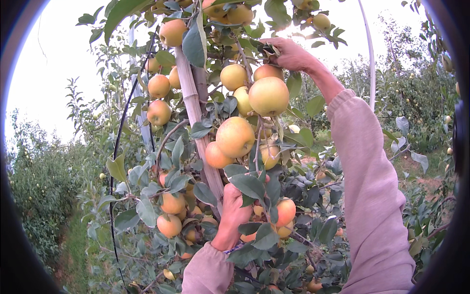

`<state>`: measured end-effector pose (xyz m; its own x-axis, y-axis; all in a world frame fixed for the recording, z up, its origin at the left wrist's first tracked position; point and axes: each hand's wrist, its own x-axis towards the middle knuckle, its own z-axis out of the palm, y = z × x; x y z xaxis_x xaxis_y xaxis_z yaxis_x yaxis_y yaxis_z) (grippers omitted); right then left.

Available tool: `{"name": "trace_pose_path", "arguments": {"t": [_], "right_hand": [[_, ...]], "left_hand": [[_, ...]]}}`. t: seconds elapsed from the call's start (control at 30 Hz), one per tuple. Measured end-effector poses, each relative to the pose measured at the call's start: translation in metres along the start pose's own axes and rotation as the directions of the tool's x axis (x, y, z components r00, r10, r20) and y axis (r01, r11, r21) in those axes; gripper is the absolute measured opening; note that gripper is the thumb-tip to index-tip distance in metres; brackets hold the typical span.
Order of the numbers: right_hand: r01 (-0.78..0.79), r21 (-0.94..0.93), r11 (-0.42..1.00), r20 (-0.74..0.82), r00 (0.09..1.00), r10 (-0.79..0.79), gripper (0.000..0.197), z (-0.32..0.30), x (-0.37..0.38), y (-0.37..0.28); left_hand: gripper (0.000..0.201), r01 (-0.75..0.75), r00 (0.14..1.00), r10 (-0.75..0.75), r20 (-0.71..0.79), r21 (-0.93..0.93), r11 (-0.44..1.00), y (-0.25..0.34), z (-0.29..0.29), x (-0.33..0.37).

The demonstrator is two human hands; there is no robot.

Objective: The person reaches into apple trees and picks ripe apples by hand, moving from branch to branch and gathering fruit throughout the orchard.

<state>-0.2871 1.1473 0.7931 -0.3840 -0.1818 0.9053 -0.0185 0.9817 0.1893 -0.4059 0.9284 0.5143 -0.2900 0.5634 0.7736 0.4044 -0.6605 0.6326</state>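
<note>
Golden apples [235,137] between right hand [291,54], curled at leaves [268,50], and left hand [234,214]; grips unclear

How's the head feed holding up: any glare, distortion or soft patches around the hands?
Head view: sky washed out to white, with a bright glow just above the right hand; picture edges dark, and the pale pole looks bowed; large front apple fairly sharp, distant foliage softer; leaves partly hide the left hand.
</note>
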Motion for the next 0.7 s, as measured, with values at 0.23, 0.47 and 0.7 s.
{"name": "trace_pose_path", "arguments": {"t": [0.23, 0.47, 0.7], "right_hand": [[-0.058, -0.161, 0.985, -0.048, 0.998, 0.051, 0.056, -0.001, -0.002, -0.024], [-0.095, -0.223, 0.97, -0.131, 0.989, 0.066, 0.06, 0.015, 0.004, -0.026], [-0.242, -0.256, 0.936, -0.477, 0.874, 0.095, 0.044, 0.018, -0.013, 0.003]], "left_hand": [[0.018, 0.001, 1.0, -0.001, -0.013, 0.017, 1.0, 0.006, 0.004, 0.0], [0.017, 0.048, 0.999, -0.048, -0.007, -0.028, 0.998, -0.002, 0.012, 0.005], [0.032, -0.142, 0.99, 0.142, 0.014, 0.214, 0.967, 0.001, 0.022, -0.005]]}}
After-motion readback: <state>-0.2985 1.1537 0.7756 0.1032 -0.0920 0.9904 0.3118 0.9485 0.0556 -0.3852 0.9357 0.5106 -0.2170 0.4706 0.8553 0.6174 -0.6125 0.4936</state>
